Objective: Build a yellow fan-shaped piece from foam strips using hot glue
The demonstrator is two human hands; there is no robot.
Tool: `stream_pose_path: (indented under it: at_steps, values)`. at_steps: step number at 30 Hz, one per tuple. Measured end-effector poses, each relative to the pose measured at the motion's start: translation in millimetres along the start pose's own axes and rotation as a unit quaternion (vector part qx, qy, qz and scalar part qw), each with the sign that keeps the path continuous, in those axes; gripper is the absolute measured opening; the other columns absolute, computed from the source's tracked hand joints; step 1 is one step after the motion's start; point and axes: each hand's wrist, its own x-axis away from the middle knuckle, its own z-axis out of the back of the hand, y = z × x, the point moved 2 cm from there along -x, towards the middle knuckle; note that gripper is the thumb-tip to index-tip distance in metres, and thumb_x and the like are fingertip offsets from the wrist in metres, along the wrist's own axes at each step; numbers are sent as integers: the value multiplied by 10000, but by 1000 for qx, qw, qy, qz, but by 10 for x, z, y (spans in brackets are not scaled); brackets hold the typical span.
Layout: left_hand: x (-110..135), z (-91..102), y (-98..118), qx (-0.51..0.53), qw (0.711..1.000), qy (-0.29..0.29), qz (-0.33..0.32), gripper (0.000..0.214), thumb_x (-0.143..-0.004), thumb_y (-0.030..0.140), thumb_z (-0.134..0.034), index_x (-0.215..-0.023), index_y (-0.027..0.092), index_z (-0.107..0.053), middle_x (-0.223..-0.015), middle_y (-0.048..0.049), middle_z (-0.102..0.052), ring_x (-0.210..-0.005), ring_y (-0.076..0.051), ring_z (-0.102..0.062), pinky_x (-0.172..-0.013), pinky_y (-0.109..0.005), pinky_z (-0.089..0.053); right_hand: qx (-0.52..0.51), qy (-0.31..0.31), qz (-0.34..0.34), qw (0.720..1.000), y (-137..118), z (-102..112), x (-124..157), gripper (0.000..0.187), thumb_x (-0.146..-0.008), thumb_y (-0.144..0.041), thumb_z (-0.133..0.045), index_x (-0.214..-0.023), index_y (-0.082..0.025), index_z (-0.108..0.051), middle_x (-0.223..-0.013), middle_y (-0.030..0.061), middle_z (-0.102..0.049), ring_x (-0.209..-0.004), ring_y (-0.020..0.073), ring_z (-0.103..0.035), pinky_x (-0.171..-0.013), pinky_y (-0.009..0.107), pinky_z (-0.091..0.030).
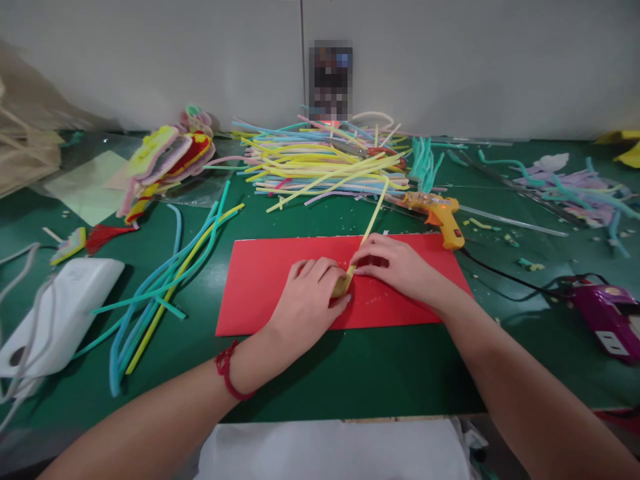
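Note:
A red sheet (260,287) lies flat on the green table (380,373) in front of me. My left hand (307,303) rests on it with fingers curled, pinching the coiled near end of a yellow pipe cleaner (373,217). My right hand (395,263) is closed on the same yellow pipe cleaner just beside the left, and the strand runs up and away toward the pile at the back.
A big pile of coloured pipe cleaners (320,163) sits at the back. An orange glue gun (440,217) lies right of the sheet, its cord leading to a purple power strip (607,323). Blue and yellow strands (165,280), a white device (60,313) and finished craft pieces (165,157) lie left.

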Motion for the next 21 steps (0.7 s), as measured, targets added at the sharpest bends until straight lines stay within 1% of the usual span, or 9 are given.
stream_pose_path:
  at_steps: [4,7,10,12,14,16,19,21]
  values:
    - [1,-10,-18,6,1000,2,0,146,-858,268,-578,-973,179,-567,-1016,-36,-620,-952,-197,-559,-860,-356,-393,7,-1,5,1000,6,14,2,128,-880,-279,-533,-867,-238,-654,-926,37,-602,-872,171,-582,-801,321,-467]
    - [-12,-14,-41,13,1000,10,2,156,-873,263,-560,-1006,182,-567,-1040,-45,-612,-979,-193,-559,-886,-357,-388,17,-1,-1,1000,23,37,5,124,-882,-276,-532,-861,-237,-649,-928,36,-610,-879,173,-583,-816,327,-461]
    - [-49,17,-80,23,1000,20,8,215,-873,307,-564,-1058,197,-563,-1088,-58,-598,-1022,-207,-549,-917,-381,-383,23,5,-10,1000,47,59,5,126,-880,-293,-534,-849,-243,-645,-921,35,-612,-876,181,-585,-819,342,-459]
    - [-89,68,-132,43,999,26,9,217,-867,341,-568,-1042,211,-579,-1094,-57,-595,-1028,-215,-546,-913,-396,-395,21,7,-13,1000,54,65,4,126,-880,-298,-534,-844,-246,-643,-914,35,-610,-876,184,-584,-817,345,-458]
    - [-138,138,-220,82,996,35,13,158,-871,333,-556,-962,214,-606,-1041,-48,-606,-983,-202,-559,-867,-372,-429,18,8,-19,1000,52,67,2,116,-874,-295,-543,-838,-244,-641,-907,34,-607,-876,182,-581,-811,337,-455]
    - [-189,210,-345,127,991,35,26,129,-886,288,-525,-879,204,-623,-938,-33,-617,-901,-172,-576,-811,-324,-452,15,7,-30,999,45,68,1,97,-862,-287,-561,-832,-240,-640,-901,30,-602,-862,175,-580,-788,320,-455]
    - [-250,286,-543,171,984,9,38,143,-870,296,-540,-831,195,-634,-853,-15,-622,-815,-148,-582,-767,-290,-454,17,6,-45,999,35,70,1,77,-848,-272,-579,-824,-234,-641,-896,27,-585,-815,161,-579,-737,296,-454]
    - [-272,305,-643,186,981,-29,51,178,-852,350,-561,-806,194,-635,-856,-11,-628,-791,-144,-583,-741,-279,-452,20,10,-48,999,29,71,1,77,-848,-271,-579,-819,-231,-639,-893,25,-575,-798,154,-576,-725,290,-453]
